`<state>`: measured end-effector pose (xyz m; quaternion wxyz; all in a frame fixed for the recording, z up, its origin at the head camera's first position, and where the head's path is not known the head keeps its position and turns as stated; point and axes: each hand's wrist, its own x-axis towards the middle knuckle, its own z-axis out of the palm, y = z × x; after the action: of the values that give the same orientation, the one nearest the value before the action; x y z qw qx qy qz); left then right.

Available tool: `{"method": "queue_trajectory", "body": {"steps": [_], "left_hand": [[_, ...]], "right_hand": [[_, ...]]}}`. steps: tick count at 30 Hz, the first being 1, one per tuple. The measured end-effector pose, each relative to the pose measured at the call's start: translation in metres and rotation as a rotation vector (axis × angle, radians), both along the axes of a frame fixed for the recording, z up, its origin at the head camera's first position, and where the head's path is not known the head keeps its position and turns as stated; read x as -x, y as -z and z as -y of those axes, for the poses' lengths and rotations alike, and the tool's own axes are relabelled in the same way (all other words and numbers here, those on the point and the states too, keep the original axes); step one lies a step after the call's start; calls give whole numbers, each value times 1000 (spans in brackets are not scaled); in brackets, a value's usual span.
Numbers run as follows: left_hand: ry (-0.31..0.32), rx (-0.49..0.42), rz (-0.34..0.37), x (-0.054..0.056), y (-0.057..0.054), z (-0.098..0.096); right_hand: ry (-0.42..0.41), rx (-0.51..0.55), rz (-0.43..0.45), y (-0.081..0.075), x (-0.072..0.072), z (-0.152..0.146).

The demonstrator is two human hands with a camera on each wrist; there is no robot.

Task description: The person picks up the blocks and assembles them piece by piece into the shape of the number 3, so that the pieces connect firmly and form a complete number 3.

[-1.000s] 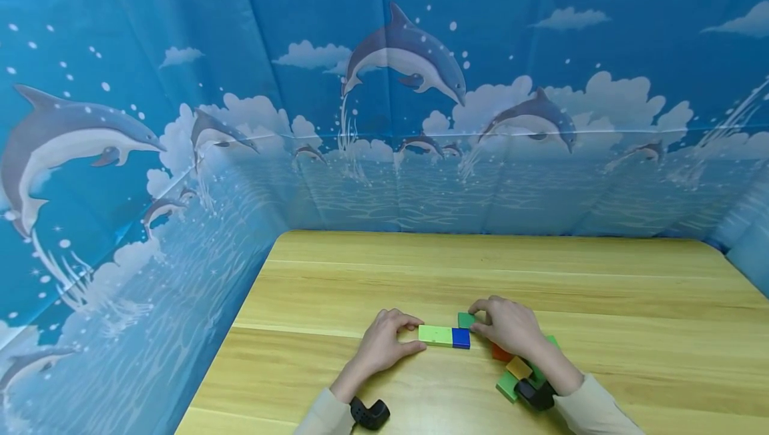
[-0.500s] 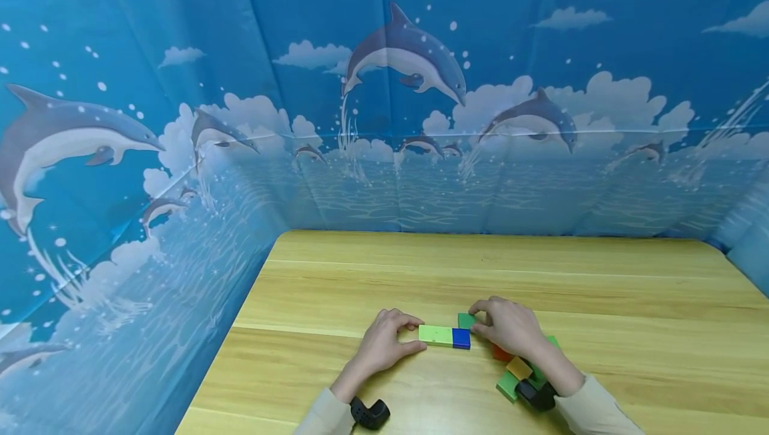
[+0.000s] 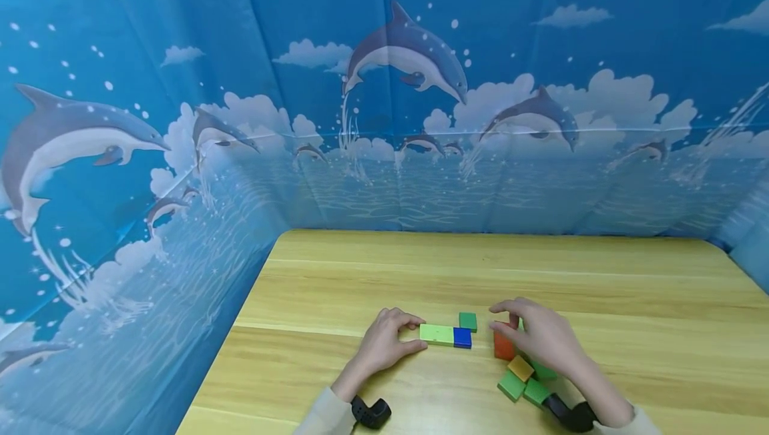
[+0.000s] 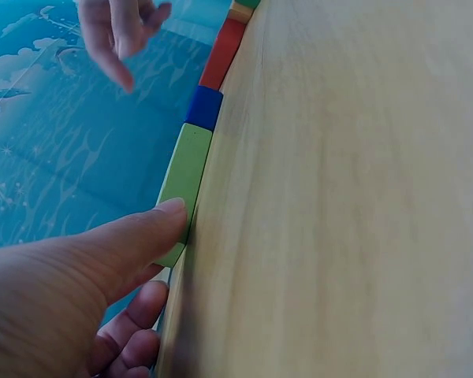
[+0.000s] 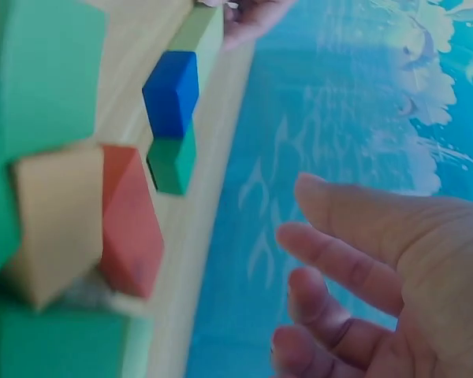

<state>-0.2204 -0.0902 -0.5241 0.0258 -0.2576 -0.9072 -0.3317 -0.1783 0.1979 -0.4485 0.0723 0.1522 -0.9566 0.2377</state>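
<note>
A long light-green block [image 3: 436, 335] lies flat on the table, its left end between the thumb and index finger of my left hand [image 3: 384, 341]. Against its right end sits a small blue block [image 3: 462, 337]. A green square block [image 3: 468, 321] touches the blue one at its far right corner. My right hand [image 3: 543, 335] hovers to the right, fingers bent and holding nothing, above a red block [image 3: 503, 347]. In the right wrist view the thumb [image 5: 347, 213] and fingers stand apart from each other.
By my right wrist an orange block [image 3: 520, 368] and several green blocks [image 3: 511, 386] lie in a loose cluster, partly under the hand. Black wrist devices [image 3: 370, 413] sit at both wrists. A dolphin-printed curtain [image 3: 420, 188] borders the wooden table [image 3: 336, 281].
My right hand has let go of the green square block and moved right, over the red block. The left hand keeps its grip on the light-green block.
</note>
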Motion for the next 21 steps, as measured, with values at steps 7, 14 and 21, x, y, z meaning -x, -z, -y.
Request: {"method": "queue_trajectory", "body": {"steps": [7,14,21], "left_hand": [[-10,-1,6,-1,0,0],[-10,1,-6,0,0,1],[-7,1,3,-1,-1,1]], "right_hand": [[-36,-96,-1,4,-29,-18],[-23,-189,127,17,-51,-15],[34,-199,195,22,-57,-4]]}}
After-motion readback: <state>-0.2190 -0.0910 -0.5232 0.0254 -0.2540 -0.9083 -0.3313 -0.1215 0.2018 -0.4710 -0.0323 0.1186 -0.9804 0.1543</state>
